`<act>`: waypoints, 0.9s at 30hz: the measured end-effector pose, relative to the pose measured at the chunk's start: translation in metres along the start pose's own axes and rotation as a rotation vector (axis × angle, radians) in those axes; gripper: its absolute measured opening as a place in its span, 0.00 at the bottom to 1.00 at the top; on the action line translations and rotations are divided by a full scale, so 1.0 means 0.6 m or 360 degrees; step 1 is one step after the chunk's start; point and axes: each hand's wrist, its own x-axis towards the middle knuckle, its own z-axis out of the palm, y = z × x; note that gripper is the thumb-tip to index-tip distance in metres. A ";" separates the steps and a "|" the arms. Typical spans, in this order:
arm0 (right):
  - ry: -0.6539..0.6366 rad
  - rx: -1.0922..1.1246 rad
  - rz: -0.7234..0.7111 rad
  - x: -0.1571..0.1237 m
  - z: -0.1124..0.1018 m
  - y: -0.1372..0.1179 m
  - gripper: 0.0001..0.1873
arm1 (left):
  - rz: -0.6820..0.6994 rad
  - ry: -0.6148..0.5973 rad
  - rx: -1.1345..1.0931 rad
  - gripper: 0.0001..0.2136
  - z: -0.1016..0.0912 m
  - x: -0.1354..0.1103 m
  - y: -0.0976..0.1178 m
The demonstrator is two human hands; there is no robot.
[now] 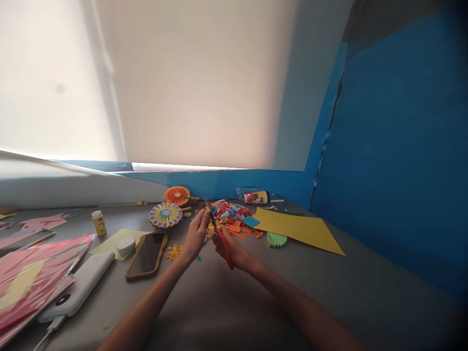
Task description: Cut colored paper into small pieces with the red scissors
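My right hand (pixel 234 247) is closed around the red handles of a pair of scissors (pixel 226 248), whose blades point up and away. Close by on the left, my left hand (pixel 197 233) is pinched shut near the blades; what its fingers hold, if anything, is too small to make out. Behind both hands lies a heap of colourful paper scraps (pixel 234 214). Small yellow paper bits (pixel 174 252) lie beside my left wrist. Two pleated paper rosettes, one orange (pixel 177 195) and one yellow and purple (pixel 165 215), stand beyond my left hand.
Yellow paper (pixel 300 229) and a green folded fan (pixel 277 239) lie to the right. At the back is a glue bottle (pixel 257 197). Leftward are a phone (pixel 146 256), a white case (pixel 126 245), a small yellow bottle (pixel 98 223), a power bank (pixel 82 285) and wrapped paper (pixel 32 278).
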 end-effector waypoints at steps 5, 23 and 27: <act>-0.0001 0.0179 0.0085 0.008 -0.008 0.003 0.20 | 0.0061 -0.0074 -0.0079 0.14 -0.002 0.002 0.011; -0.0076 0.0015 0.0090 0.003 -0.027 -0.016 0.18 | 0.0184 -0.0018 0.0031 0.16 -0.017 0.012 0.010; -0.0069 -0.0056 0.0078 -0.001 -0.028 -0.024 0.15 | 0.0181 0.0033 0.0097 0.16 -0.020 0.015 0.008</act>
